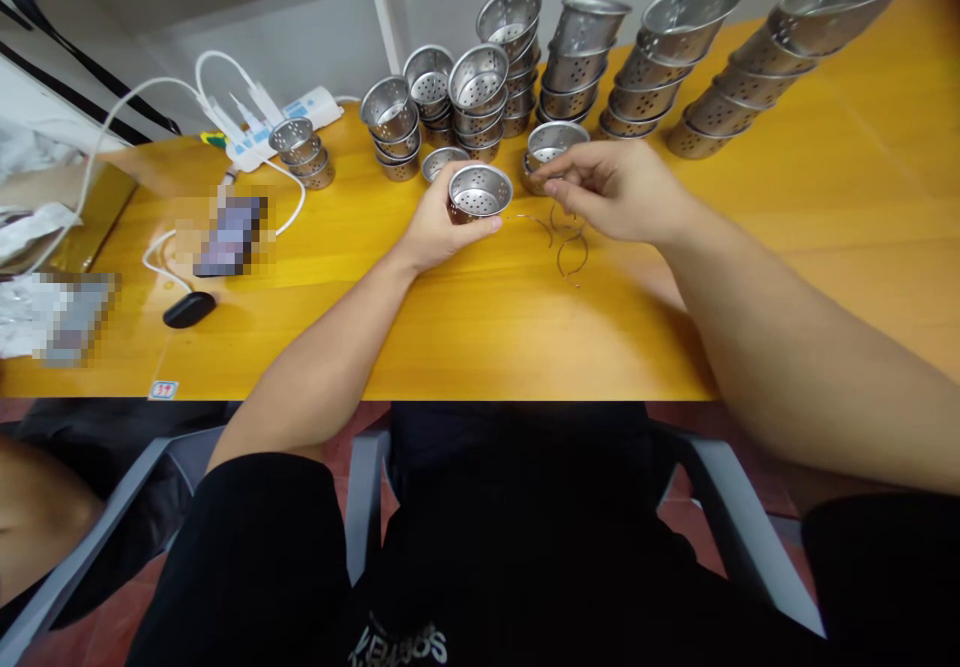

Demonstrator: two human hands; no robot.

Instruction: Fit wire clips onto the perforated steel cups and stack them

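Observation:
My left hand is wrapped round a perforated metal cup, its open mouth tilted up toward me. To the right, my right hand has its thumb and fingers pinched together, and what is between them, if anything, is too small to make out. Just behind those fingers stands another perforated cup. Thin curved wires lie on the table below my right hand. A low perforated cup sits partly hidden behind my left hand.
Stacks of perforated cups line the back of the yellow table. A smaller stack stands by a white power strip with cables. At left lie a phone and a black oval object. Another person's leg shows at lower left.

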